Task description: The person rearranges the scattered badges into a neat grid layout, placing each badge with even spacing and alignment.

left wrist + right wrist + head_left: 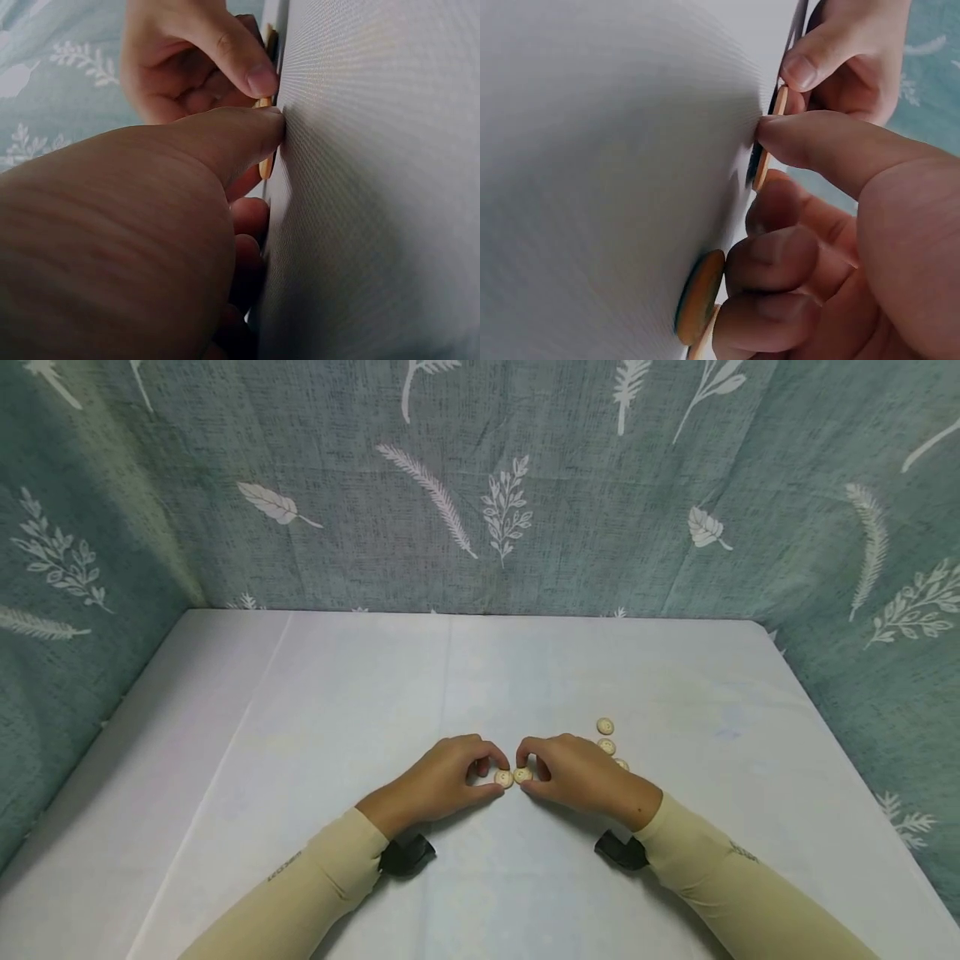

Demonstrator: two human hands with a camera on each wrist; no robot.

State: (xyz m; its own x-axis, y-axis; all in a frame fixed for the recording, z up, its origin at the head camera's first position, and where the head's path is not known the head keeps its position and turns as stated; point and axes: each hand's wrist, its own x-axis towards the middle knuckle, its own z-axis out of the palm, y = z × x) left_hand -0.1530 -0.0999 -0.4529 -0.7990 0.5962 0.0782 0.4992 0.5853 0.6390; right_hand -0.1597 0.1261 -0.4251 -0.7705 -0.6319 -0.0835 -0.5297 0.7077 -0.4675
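Two round, pale wooden buttons lie side by side at the middle of the white table. My left hand (455,775) pinches the left button (504,778) by its edge between thumb and index finger. The right button (522,774) is pinched the same way by my right hand (577,777). In the head view the two buttons are very close; whether they touch I cannot tell. Seen from the right wrist, the right button (763,171) lies flat on the cloth under the thumb, and the other fingers are curled beside it.
To the right of my right hand lie more buttons: a far one (605,726), a nearer one (606,746), and one (622,764) partly hidden by the hand. A white cloth covers the table (360,685). Green leaf-patterned curtains (337,485) hang behind and at both sides.
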